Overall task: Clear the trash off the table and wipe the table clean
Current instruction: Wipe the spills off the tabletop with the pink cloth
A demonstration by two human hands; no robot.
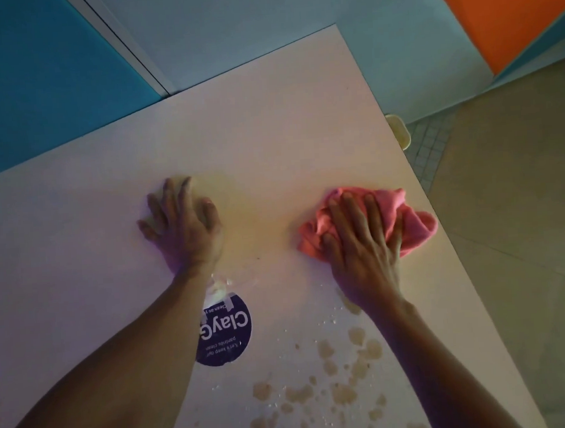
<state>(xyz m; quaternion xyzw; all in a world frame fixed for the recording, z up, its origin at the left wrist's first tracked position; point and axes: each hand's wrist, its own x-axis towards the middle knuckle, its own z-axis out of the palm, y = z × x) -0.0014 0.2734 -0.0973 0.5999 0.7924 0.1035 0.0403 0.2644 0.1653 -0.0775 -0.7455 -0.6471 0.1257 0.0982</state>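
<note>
Your left hand (182, 225) lies with spread fingers on a pale crumpled wad (173, 184) on the white worktop (79, 259). Near your forearm sits a round purple sticker (227, 333), with brownish spill spots (338, 385) beside it. Your right hand (364, 242) presses flat, fingers straight, on the pink cloth (410, 222) near the worktop's right edge.

Arms: both of yours are bare from the bottom edge of the view up to the wrists, no sleeve showing.
Left hand (182, 226): no glove, no ring, no watch or band at the wrist.
Right hand (362, 242): also ungloved, its fingers without rings and its wrist unadorned; tendons and knuckles stand out along the back, running towards 12 o'clock.
</note>
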